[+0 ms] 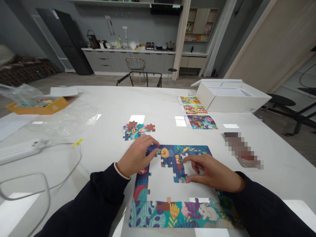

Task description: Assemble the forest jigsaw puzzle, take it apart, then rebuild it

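Observation:
A partly assembled jigsaw puzzle [172, 214] lies on the white table, its colourful border around a gap that shows bare tabletop. My left hand [140, 153] rests at the puzzle's upper left corner, thumb and index finger apart over the edge. On the right, my right hand [209, 171] has its thumb and index finger spread at the sides of a puzzle piece [179, 168] joined below the top border. Whether the fingertips press on that piece is hard to tell. Beyond my left hand sits a pile of loose puzzle pieces [135, 129].
Reference picture cards [195, 110] lie near a white box [232, 95] at the back right. A phone [243, 149] is right of the puzzle. At the left are a yellow tray [55, 106], clear plastic wrap and a power strip [22, 150] with cables.

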The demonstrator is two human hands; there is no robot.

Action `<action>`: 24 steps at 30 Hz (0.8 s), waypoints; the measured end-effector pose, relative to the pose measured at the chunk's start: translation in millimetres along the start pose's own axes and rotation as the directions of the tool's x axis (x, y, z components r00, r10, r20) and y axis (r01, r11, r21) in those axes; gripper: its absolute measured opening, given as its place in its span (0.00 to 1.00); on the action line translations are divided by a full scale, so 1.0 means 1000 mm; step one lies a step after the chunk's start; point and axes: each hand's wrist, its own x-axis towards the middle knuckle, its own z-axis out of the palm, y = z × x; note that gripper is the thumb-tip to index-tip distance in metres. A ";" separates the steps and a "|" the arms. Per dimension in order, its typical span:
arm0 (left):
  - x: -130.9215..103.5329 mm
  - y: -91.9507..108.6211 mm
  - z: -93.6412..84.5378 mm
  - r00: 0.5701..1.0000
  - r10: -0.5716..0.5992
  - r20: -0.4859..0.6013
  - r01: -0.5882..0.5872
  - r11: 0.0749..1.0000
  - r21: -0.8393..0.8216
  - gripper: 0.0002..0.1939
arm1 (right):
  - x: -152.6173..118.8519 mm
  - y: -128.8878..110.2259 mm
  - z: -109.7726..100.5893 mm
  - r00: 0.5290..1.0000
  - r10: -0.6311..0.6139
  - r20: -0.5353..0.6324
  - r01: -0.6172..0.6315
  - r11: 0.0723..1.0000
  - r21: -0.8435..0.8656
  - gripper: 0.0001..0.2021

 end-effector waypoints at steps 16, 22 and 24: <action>0.040 -0.084 0.005 0.973 -0.216 -0.083 0.230 0.938 0.258 0.14 | 0.000 0.006 0.001 1.000 0.002 -0.031 -0.002 1.000 0.008 0.20; 0.040 -0.085 0.001 0.975 -0.193 -0.109 0.216 0.940 0.264 0.14 | -0.001 0.004 0.000 0.998 -0.018 -0.059 0.018 1.000 0.007 0.20; 0.042 -0.085 0.003 0.980 -0.182 -0.078 0.196 0.946 0.257 0.19 | -0.001 0.004 0.000 0.998 -0.020 -0.060 0.021 1.000 0.018 0.20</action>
